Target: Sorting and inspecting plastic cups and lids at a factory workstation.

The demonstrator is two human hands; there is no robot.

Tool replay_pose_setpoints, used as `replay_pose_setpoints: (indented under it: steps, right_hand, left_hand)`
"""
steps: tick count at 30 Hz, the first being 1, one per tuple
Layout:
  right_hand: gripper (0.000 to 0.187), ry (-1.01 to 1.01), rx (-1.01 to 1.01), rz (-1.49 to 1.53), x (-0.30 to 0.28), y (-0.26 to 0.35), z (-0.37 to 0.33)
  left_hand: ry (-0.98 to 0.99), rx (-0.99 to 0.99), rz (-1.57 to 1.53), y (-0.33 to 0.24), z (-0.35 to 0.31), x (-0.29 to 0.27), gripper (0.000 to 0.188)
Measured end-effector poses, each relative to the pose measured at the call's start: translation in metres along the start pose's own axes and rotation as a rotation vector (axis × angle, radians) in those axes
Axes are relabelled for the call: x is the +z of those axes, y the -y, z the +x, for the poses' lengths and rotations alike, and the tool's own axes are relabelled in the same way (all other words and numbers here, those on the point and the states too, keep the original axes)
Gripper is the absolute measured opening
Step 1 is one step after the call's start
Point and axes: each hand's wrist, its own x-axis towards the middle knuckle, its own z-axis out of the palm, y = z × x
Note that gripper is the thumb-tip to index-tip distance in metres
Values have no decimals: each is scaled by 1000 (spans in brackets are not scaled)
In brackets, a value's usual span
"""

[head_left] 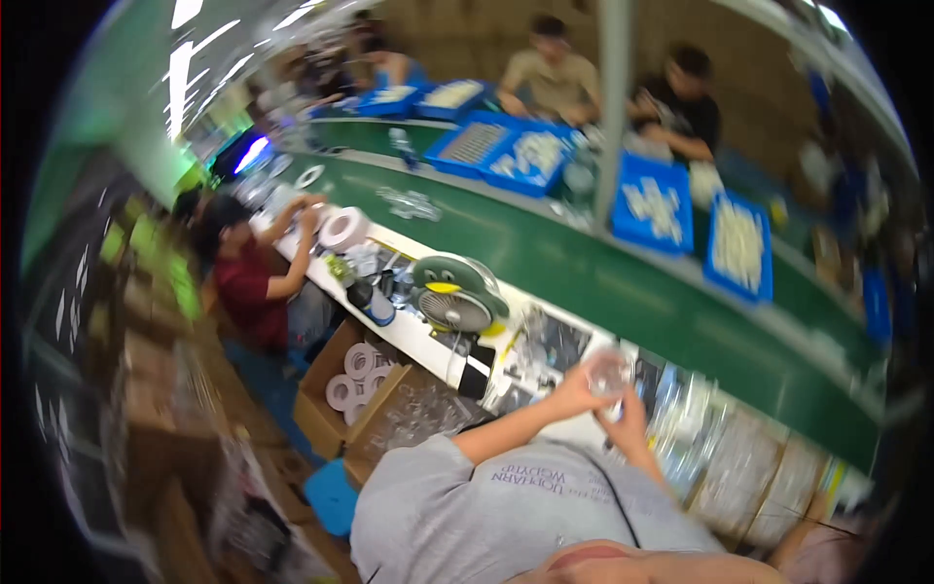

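Note:
Both hands are together over the white worktable, in front of my grey shirt. My left hand [576, 392] is closed around the side of a clear, round plastic piece [609, 372], which looks like a small cup; blur hides its exact kind. My right hand [626, 420] grips the same piece from below and to the right. Beyond the hands runs a green conveyor belt [545, 263]. Clear plastic bags [686, 423] lie just right of my right hand, and small dark packaged parts [550, 341] lie to the left of my left hand.
A bird-faced desk fan [455, 297] stands left on the table. Below it, an open carton [316, 394] holds white tape rolls [360, 362]. Blue trays [650, 200] of white parts line the belt's far side. A co-worker in red [255, 282] sits at left; others work across.

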Motion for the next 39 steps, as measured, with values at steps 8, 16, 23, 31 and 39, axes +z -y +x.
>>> replay_pose_setpoints:
  steps: [8,16,23,31,39]
  right_hand:
    - [40,289,139,-98,40,-68,-1]
    - [34,286,32,-120,65,-121,-11]
    - [33,229,28,-211,83,-155,-30]
    - [35,229,-89,-313,76,-140,-31]
    - [38,221,-7,-270,75,-144,-32]
  left_hand:
    - [-41,-92,260,112,-32,-6,54]
    - [33,-263,308,165,-44,-11,58]
    - [149,-303,322,170,-54,-5,56]
    - [146,-346,113,171,-57,-3,59]
    - [140,-328,229,182,-54,-4,67]
